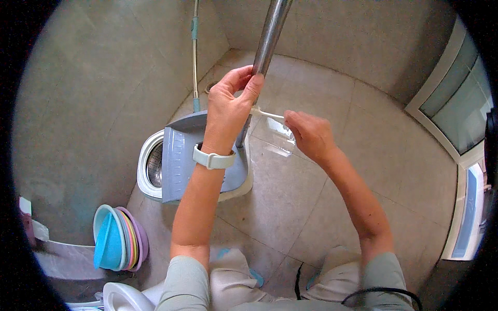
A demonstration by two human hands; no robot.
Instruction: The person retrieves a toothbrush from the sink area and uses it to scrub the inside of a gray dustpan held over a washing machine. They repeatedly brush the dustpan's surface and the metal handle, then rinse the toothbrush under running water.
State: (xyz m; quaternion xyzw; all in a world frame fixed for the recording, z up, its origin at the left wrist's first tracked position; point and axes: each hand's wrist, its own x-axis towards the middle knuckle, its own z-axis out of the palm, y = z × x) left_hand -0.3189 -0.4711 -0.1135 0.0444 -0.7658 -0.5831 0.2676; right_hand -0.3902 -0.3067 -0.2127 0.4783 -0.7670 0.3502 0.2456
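Observation:
My left hand (pixel 231 98), with a pale watch on its wrist, closes its thumb and fingers round a shiny metal pole (pixel 270 39). The pole runs down toward a grey-blue dustpan (pixel 179 166), which rests over a white mop bucket (pixel 142 176); my left forearm hides part of the dustpan. To the right, my right hand (pixel 311 132) is closed on the end of a thin white strip (pixel 272 115). The strip's other end meets the pole just below my left hand. Whether it is a cord or something stiff is not clear.
A thin mop pole (pixel 195 62) with blue-green joints stands behind the bucket. Stacked coloured basins (pixel 119 238) lean at the lower left, near a white toilet (pixel 124 298). Tiled walls enclose the tiled floor (pixel 332 207), which has a wet shine. A framed glass door (pixel 451 98) is at right.

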